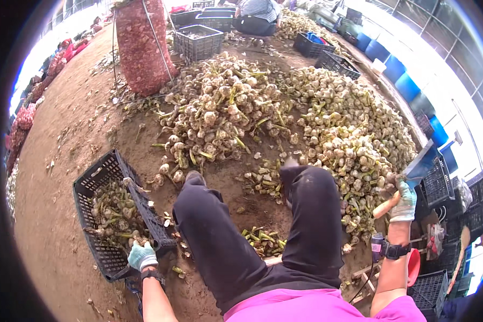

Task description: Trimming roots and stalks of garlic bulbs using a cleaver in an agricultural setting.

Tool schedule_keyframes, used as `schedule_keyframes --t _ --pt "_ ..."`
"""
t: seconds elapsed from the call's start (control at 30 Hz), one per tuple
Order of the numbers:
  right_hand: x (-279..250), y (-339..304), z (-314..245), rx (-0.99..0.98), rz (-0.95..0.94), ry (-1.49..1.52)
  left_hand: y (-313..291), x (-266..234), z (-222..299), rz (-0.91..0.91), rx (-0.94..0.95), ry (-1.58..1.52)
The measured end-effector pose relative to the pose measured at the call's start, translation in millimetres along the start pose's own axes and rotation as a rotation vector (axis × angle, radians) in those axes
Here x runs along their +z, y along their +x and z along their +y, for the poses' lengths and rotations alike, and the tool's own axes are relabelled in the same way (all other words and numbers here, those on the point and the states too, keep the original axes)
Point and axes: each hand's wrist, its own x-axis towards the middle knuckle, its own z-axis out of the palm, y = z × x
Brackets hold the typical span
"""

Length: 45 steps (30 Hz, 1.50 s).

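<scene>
My left hand [142, 256], in a pale green and white glove, is at the near right corner of a black plastic crate [98, 256]. Its fingers are closed at a garlic bulb [138, 239] among the stemmed garlic [112, 212] in the crate. To the right, my right hand [405, 203], in a like glove, is wrapped around a wide-bladed knife [387, 205] with a wooden handle. The blade points up and away, above the edge of the right-hand garlic heap [354, 145]. Part of the grip is hidden by my fingers.
Ahead lies another garlic heap [220, 107], with a full red mesh sack [142, 48] behind it. Cut stems [264, 241] lie between my legs. More crates [198, 43] and a seated person [256, 19] are at the back. Blue barrels [394, 68] line the right wall.
</scene>
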Motion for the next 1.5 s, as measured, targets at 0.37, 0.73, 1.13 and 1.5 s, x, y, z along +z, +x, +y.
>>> schedule_keyframes --t 0.37,0.73,1.13,1.5 --pt "-18 1 5 -0.014 0.045 -0.106 3 -9 -4 -0.04 -0.026 -0.025" --pt "-39 0 29 0.074 0.165 -0.032 11 -2 -4 -0.059 -0.034 0.093" --pt "19 -40 50 0.274 0.013 -0.035 4 -6 3 -0.062 -0.23 0.048" --pt "9 -33 132 0.222 0.069 -0.026 12 6 0 -0.087 -0.146 -0.016"
